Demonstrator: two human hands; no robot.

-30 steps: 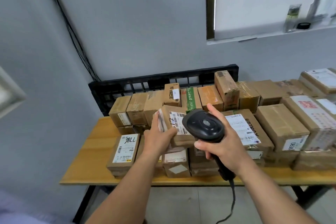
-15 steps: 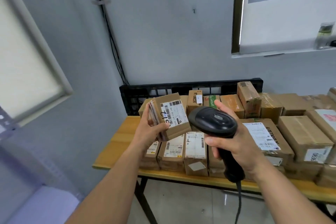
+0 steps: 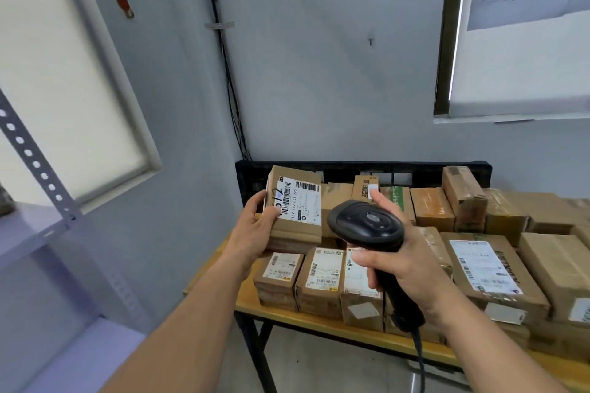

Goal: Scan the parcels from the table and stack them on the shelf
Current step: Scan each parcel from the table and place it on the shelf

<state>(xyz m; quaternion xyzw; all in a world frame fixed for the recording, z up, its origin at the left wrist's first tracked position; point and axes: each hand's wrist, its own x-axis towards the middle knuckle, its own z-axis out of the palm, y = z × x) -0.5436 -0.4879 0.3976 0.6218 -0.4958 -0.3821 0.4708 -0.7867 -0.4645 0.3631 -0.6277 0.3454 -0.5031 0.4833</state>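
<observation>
Left hand: my left hand (image 3: pixel 255 226) grips a small brown parcel (image 3: pixel 297 210) by its left end, thumb lying on the edge of the white label, which faces up at me.

Right hand: my right hand (image 3: pixel 399 265) is wrapped round the handle of the black scanner (image 3: pixel 367 223), whose head sits just beside the parcel's right edge.

Just changed: a second ago this parcel was low against the pile with the scanner head over its label. It is now lifted clear of the pile, and my view has swung left until the grey shelf (image 3: pixel 28 233) and its perforated post came in.

What it means: I judge the scan done or nearly so, and the carry to the shelf starting. The parcel is not yet stacked.

Surface: the wooden table (image 3: pixel 319 327) carries many more taped cardboard parcels (image 3: pixel 491 268), packed close in rows, with a black plastic crate (image 3: pixel 351 167) behind them.

Room: grey walls, a pale blind (image 3: pixel 64 89) at left, a white board (image 3: pixel 526 57) at right, and dark cables (image 3: pixel 230 73) running down the wall.
</observation>
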